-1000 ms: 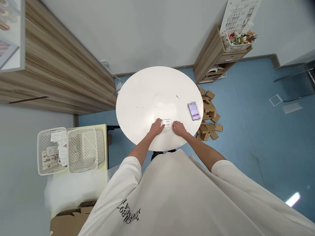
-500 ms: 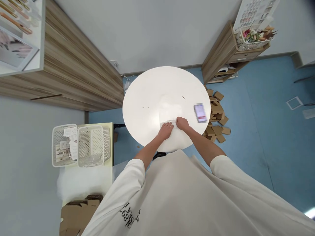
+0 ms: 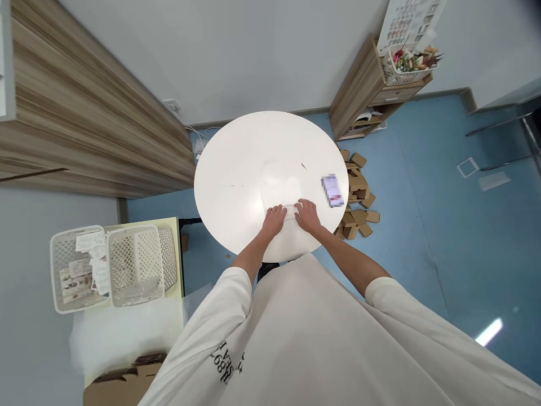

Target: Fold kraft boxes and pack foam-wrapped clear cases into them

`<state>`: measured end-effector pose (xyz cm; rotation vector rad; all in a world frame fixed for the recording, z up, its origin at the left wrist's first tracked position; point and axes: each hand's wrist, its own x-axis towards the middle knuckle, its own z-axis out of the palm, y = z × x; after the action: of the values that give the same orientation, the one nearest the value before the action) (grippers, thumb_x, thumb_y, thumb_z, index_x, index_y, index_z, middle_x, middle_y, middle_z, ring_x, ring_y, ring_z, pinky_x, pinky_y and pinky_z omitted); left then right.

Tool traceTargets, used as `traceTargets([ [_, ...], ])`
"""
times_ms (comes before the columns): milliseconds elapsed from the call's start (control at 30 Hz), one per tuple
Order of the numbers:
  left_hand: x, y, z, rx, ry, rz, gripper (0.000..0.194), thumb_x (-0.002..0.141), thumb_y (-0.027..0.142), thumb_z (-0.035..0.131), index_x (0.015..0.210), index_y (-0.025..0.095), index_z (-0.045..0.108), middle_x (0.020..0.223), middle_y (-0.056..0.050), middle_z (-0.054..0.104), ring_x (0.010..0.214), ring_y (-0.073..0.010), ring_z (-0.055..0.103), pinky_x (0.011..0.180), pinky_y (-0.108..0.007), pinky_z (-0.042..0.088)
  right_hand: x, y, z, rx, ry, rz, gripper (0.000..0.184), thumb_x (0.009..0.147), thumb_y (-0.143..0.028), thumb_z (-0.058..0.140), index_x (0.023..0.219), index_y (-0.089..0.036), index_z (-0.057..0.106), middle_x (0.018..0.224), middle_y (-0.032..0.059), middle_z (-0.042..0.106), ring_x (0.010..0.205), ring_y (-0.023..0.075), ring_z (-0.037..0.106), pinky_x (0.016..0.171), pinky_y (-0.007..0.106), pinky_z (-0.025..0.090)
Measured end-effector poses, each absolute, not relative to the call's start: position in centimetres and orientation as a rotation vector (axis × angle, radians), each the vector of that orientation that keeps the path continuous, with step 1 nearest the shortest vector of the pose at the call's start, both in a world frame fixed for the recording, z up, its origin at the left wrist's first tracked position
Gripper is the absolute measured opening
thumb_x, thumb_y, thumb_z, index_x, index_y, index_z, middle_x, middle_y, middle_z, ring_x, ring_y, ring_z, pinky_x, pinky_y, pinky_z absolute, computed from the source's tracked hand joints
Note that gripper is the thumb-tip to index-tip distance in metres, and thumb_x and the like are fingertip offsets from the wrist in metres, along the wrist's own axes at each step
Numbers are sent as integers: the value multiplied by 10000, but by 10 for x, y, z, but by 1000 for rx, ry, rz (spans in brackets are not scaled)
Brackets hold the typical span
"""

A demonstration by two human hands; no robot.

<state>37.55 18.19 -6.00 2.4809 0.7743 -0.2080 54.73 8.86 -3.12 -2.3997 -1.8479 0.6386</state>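
A thin, translucent plastic sheet lies flat on the white oval table. Its near end forms a folded or rolled strip, hard to tell from the white tabletop. At the strip's left end is my left hand, fingers curled over it. My right hand grips the right end the same way, fingers bent and close together. A short gap separates the hands, and the strip shows in it. What lies inside the strip, if anything, I cannot make out.
A blurred phone-like thing lies on the table's right side. Small cardboard boxes are heaped on the floor beyond it. White baskets and translucent sheets sit on a side table at left. A wooden cabinet stands at back right.
The view has shifted, so the table appears further left. My right hand has gone from a tight pinch to fingers laid over the strip; my left hand has slid slightly outward.
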Motion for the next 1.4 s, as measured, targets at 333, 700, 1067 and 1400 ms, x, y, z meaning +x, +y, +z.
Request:
traceTargets([
  [333, 340, 161, -39, 2483, 735, -297, 447, 856, 237, 568, 1296, 211, 494, 1353, -127, 573, 1248, -297, 542, 1147, -471, 281, 518, 64, -44, -2079, -2222, 773, 455, 916, -202, 565, 1370, -200, 550, 1516, 133, 493, 1415, 318, 389, 1155, 492, 244],
  [700, 316, 150, -28, 2317, 808, -313, 336, 956, 331, 461, 1273, 228, 497, 1273, -84, 646, 1095, -246, 659, 1148, -442, 327, 518, 78, -26, -1993, -2295, 1048, 326, 982, -316, 534, 1283, -233, 629, 1264, 87, 684, 1127, 259, 646, 980, 389, 430],
  [1067, 338, 190, -35, 2278, 999, -304, 366, 1047, 319, 267, 1279, 204, 524, 1163, -100, 675, 1036, -255, 670, 996, -416, 441, 529, 127, -34, -2195, -2175, 1000, 396, 1067, -371, 338, 1315, -245, 620, 1209, 120, 690, 1079, 281, 640, 918, 397, 431],
  [1400, 346, 205, -55, 2488, 1024, -241, 592, 897, 160, 468, 1484, 179, 397, 1481, -187, 489, 1437, -351, 394, 1203, -555, 220, 526, 136, -47, -2311, -1995, 678, 447, 1034, -316, 384, 1442, -183, 507, 1497, 169, 477, 1407, 320, 363, 1165, 483, 212],
])
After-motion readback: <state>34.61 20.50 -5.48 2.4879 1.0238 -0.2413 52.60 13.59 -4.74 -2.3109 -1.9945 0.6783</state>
